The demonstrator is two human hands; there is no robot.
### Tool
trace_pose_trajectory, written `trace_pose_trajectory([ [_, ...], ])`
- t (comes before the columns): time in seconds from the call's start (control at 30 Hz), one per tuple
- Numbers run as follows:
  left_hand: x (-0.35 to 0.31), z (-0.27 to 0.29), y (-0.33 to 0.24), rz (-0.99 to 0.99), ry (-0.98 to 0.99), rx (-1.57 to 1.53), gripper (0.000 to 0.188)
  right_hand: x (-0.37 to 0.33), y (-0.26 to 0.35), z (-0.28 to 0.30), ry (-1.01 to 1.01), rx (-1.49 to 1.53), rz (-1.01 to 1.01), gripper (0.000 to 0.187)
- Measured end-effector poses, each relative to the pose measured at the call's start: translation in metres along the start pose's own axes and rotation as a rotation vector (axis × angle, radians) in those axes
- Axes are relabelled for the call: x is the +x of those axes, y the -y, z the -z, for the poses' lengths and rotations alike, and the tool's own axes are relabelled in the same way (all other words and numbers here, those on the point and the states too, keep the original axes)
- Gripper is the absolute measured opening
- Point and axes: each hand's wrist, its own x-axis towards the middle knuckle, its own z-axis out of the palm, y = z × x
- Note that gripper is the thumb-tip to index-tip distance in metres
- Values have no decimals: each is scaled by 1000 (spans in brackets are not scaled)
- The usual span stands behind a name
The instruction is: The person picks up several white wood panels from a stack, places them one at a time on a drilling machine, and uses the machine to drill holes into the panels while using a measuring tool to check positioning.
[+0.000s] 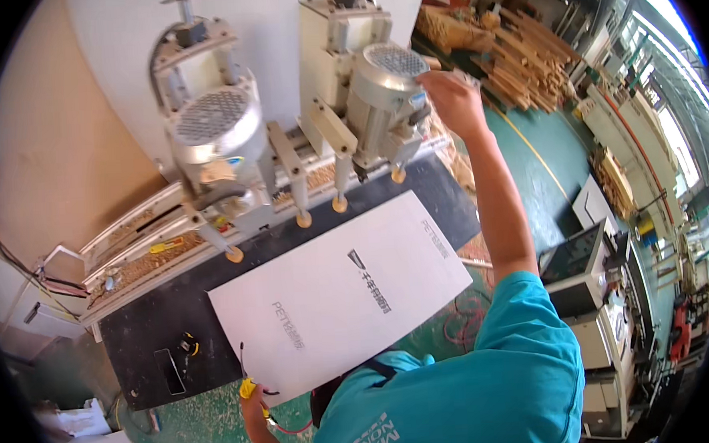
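Note:
My left hand (253,403) is closed round a yellow air blow gun (248,387) beside the near left corner of a white panel (338,294). The gun's thin black nozzle points up along the panel's left edge, and a red hose (292,430) trails from it. My right arm reaches far forward. My right hand (454,102) is raised at the right-hand silver motor (390,67), its fingers bent together by the motor's top rim; what they hold, if anything, is hidden. The panel lies flat on a black table (147,324).
A second silver motor (212,129) stands to the left. Several rods with tan pads (303,219) hang over the table's far side. Sawdust fills the rail (144,268) behind. A phone (169,371) and a small black-and-yellow tape measure (188,344) lie at left; timber (522,60) is piled far right.

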Motion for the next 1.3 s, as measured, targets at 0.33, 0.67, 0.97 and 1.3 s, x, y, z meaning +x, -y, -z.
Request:
trace_pose_trajectory([
  [0.33, -40, -110, -52, 82, -215, 251, 11, -299, 30, -151, 58, 357, -1289, 18],
  [0.67, -53, -284, -122, 270, 442, 640, 19, -375, 10, -231, 154, -153, -1246, 10],
  [0.97, -54, -289, -122, 195, 374, 683, 20, -369, 7, -253, 137, -60, -1147, 7],
  [1.3, -73, -265, -124, 127, 425, 706, 22, -351, 49, -267, 193, 120, -1175, 8],
])
